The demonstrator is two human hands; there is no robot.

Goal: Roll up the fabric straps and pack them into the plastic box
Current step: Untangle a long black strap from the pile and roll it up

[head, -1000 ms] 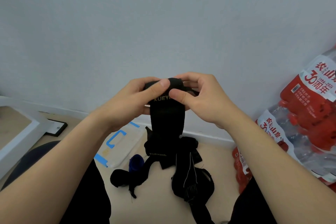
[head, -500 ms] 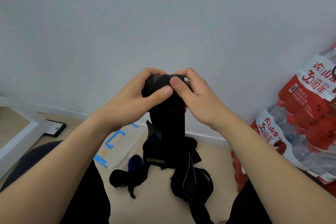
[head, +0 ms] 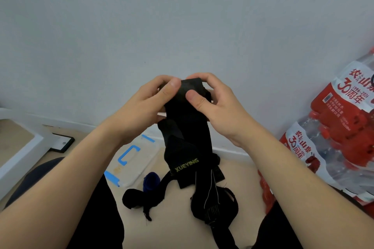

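The plastic box [head: 139, 159] is laid on the floor by the wall, with loose straps [head: 212, 204] heaped beside it. One black strap [head: 188, 137] is held up, likely so its tail hangs free. Its rolled top is pinched by curled fingers [head: 208, 80] of the left hand [head: 141, 107] and right hand [head: 218, 107].

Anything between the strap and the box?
Nothing visible. The strap, gripped by the left hand and right hand, is held up; the box lies on the floor below-left. Whether its lid is on, I cannot tell.
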